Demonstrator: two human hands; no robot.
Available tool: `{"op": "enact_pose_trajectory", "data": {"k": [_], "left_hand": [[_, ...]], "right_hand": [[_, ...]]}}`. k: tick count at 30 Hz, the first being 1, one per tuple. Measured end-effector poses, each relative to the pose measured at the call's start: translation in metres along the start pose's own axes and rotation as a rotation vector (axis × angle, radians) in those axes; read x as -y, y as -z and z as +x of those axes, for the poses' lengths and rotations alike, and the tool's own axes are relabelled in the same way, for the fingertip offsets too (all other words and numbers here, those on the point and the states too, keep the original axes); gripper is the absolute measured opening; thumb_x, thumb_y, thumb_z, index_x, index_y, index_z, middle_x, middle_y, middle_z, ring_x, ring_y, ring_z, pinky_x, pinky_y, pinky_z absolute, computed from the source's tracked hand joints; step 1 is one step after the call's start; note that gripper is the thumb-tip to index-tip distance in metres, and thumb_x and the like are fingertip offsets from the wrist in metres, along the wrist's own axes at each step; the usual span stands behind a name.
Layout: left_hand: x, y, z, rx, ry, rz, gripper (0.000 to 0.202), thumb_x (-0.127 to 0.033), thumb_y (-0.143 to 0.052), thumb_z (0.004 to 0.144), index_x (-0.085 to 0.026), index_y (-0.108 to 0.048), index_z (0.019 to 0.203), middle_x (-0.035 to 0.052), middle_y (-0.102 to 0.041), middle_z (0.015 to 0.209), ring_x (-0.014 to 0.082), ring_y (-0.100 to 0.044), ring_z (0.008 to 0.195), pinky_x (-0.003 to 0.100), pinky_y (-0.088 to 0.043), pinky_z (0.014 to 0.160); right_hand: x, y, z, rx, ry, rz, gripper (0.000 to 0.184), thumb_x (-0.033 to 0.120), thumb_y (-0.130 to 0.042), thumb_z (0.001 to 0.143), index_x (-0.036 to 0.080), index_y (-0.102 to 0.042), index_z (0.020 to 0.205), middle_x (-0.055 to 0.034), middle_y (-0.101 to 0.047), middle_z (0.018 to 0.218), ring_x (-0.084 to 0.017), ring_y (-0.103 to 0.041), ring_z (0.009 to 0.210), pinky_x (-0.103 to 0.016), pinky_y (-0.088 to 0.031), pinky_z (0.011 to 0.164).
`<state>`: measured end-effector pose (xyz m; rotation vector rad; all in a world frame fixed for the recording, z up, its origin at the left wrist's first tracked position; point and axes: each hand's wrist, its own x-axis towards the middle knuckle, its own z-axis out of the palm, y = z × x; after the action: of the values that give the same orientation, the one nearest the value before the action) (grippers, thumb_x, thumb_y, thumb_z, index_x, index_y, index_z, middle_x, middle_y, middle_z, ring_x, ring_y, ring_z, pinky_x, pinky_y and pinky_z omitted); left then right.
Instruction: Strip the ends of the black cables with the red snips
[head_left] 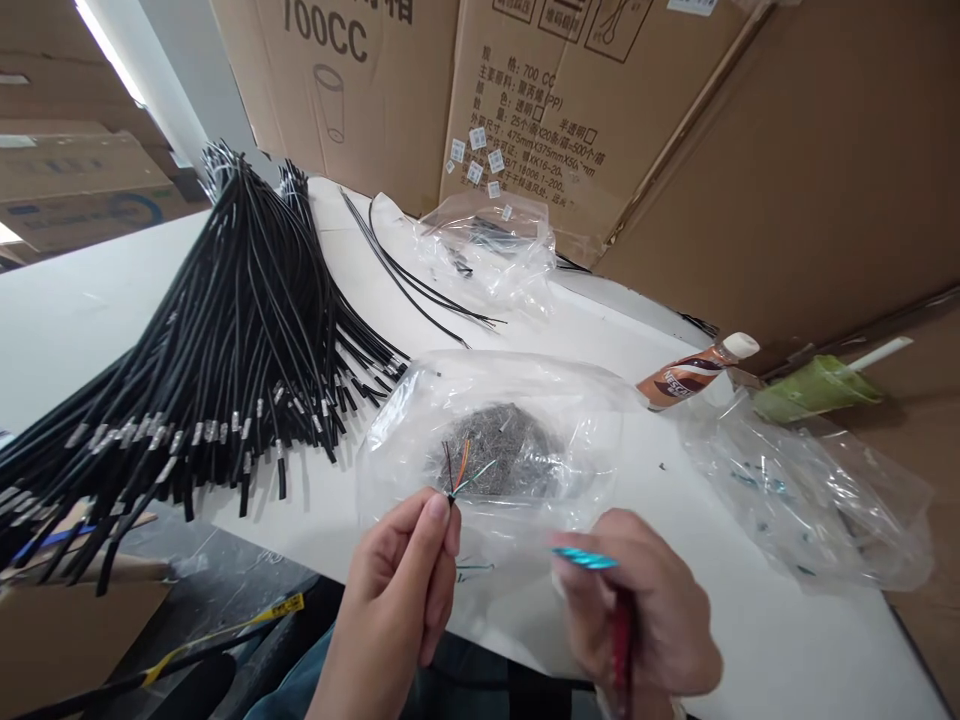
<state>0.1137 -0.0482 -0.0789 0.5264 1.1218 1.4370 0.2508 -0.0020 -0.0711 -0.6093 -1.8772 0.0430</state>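
Note:
My left hand [420, 560] is closed, pinching a black cable between thumb and fingers. From its stripped end several thin wires [463, 468] fan out, dark, orange-red and greenish white. To the right, my right hand [645, 610] is closed round a slim tool [585, 557] with a shiny turquoise end and a red part below; motion blur hides its exact kind. The two hands are apart. Just beyond them lies a clear plastic bag [592, 400] with a heap of small grey metal bits [499, 450] inside.
A large bundle of black cables [247, 330] covers the table's left side. A few loose cables [420, 280] and another clear bag [495, 240] lie at the back. On the right are a drink bottle [697, 372], a green cup [817, 388] and a crumpled bag [810, 500]. Cardboard boxes [390, 110] stand behind.

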Motion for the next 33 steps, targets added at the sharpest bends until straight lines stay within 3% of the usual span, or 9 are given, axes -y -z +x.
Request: {"op": "enact_pose_trajectory", "data": {"k": [4,7,12,16,18,21,24,27,33], "left_hand": [[-0.003,-0.002,0.000,-0.002,0.012,0.005,0.047,-0.059,-0.059,0.078,-0.015,-0.048,0.064,-0.0067,-0.028,0.039,0.0030,-0.020,0.033,0.013,-0.018,0.033],[-0.004,-0.003,0.000,0.001,0.016,0.017,0.049,-0.060,-0.059,0.077,-0.015,-0.047,0.063,-0.0066,-0.027,0.038,0.0031,-0.019,0.033,0.014,-0.018,0.033],[-0.003,-0.002,-0.002,0.000,0.025,0.001,0.047,-0.058,-0.059,0.079,-0.015,-0.047,0.063,-0.0064,-0.027,0.039,0.0033,-0.020,0.033,0.014,-0.019,0.034],[0.000,0.002,-0.003,0.020,0.019,-0.002,0.046,-0.057,-0.056,0.082,-0.016,-0.046,0.065,-0.0064,-0.027,0.040,0.0035,-0.020,0.034,0.015,-0.018,0.035],[0.001,0.003,-0.002,0.018,0.011,0.010,0.046,-0.058,-0.054,0.083,-0.016,-0.046,0.066,-0.0064,-0.027,0.040,0.0037,-0.019,0.034,0.015,-0.018,0.035],[0.002,0.003,-0.003,0.014,0.012,0.011,0.046,-0.058,-0.056,0.082,-0.016,-0.047,0.066,-0.0066,-0.026,0.040,0.0036,-0.018,0.036,0.015,-0.018,0.036],[0.002,0.000,-0.007,0.042,-0.001,-0.008,0.048,-0.059,-0.057,0.080,-0.015,-0.046,0.064,-0.0065,-0.026,0.040,0.0033,-0.018,0.036,0.016,-0.017,0.037],[-0.001,-0.004,-0.013,0.099,0.010,-0.012,0.052,-0.062,-0.058,0.078,-0.015,-0.045,0.063,-0.0073,-0.023,0.038,0.0021,-0.015,0.035,0.016,-0.012,0.038],[-0.005,-0.008,-0.016,0.227,0.160,-0.121,0.053,-0.058,-0.066,0.073,-0.013,-0.042,0.058,-0.0085,-0.017,0.038,-0.0001,-0.010,0.035,0.015,-0.010,0.039]], "right_hand": [[-0.013,-0.008,0.004,-0.165,-0.083,-0.038,0.016,0.004,-0.062,0.078,0.012,-0.063,0.091,-0.0015,-0.050,0.063,-0.008,-0.039,0.054,-0.023,-0.029,0.045],[-0.023,-0.021,0.008,-0.008,-0.103,-0.094,0.012,0.003,-0.062,0.078,0.011,-0.066,0.086,-0.0002,-0.050,0.060,-0.007,-0.043,0.051,-0.021,-0.033,0.044],[-0.034,-0.027,0.008,0.120,-0.330,0.082,0.051,-0.007,-0.037,0.073,0.011,-0.065,0.111,-0.0015,-0.064,0.076,-0.009,-0.066,0.076,-0.016,-0.049,0.055],[-0.034,-0.023,0.013,0.176,-0.552,0.201,0.028,0.004,-0.049,0.076,0.015,-0.072,0.091,-0.0001,-0.062,0.069,-0.007,-0.056,0.058,-0.016,-0.045,0.050],[-0.030,-0.021,0.017,0.230,-0.595,0.301,0.017,0.016,-0.055,0.082,0.014,-0.072,0.085,0.0013,-0.053,0.057,-0.005,-0.043,0.048,-0.015,-0.037,0.043],[-0.023,-0.019,0.020,0.340,-0.628,0.521,0.023,0.028,-0.057,0.087,0.014,-0.072,0.099,0.0037,-0.043,0.049,-0.004,-0.031,0.044,-0.014,-0.029,0.040],[-0.019,-0.018,0.020,0.494,-0.703,0.787,0.021,0.028,-0.060,0.087,0.022,-0.072,0.102,0.0004,-0.062,0.065,-0.004,-0.048,0.051,-0.015,-0.044,0.051],[-0.018,-0.021,0.020,0.524,-0.734,1.038,0.016,0.020,-0.062,0.085,0.028,-0.075,0.089,-0.0007,-0.070,0.095,-0.008,-0.066,0.086,-0.019,-0.051,0.082],[-0.019,-0.024,0.027,0.424,-0.698,1.325,0.027,0.006,-0.068,0.074,0.028,-0.073,0.090,0.0021,-0.070,0.087,-0.004,-0.067,0.074,-0.008,-0.051,0.068]]}}
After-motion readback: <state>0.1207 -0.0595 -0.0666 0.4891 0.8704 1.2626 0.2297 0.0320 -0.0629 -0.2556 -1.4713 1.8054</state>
